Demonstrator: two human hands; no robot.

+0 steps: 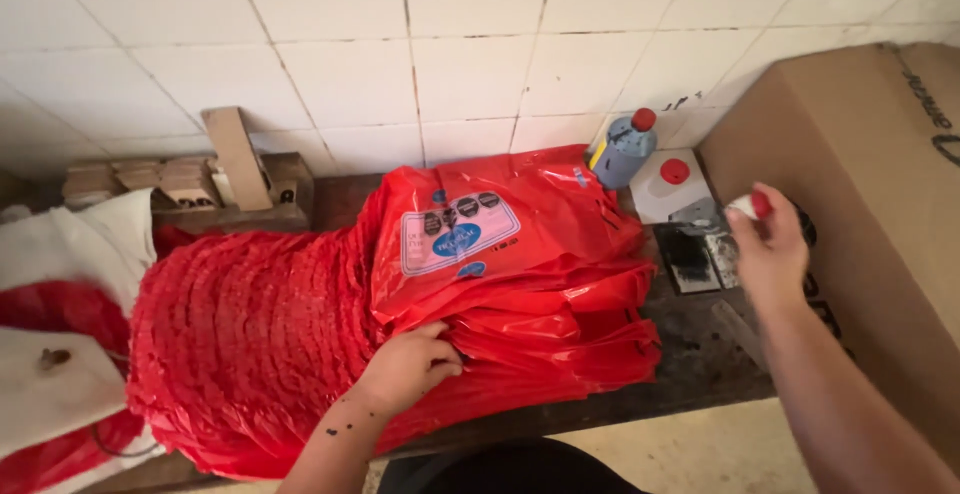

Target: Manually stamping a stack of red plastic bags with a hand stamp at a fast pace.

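A thick, fanned pile of red plastic bags [300, 334] covers a dark wooden bench [700, 364]. The top bag carries a blue and white printed label. My left hand [408, 364] rests on the pile's front edge, fingers curled into the layers of bags. My right hand [768, 246] is raised at the right and pinches a small white object with a red cap [750, 204] between thumb and fingers.
A grey bottle with a red cap [626, 150] and a white container with a red lid [672, 186] stand at the back by the white tiled wall [470, 64]. A big cardboard box [860, 204] fills the right. Wooden blocks [190, 184] and white cloth [60, 254] lie at the left.
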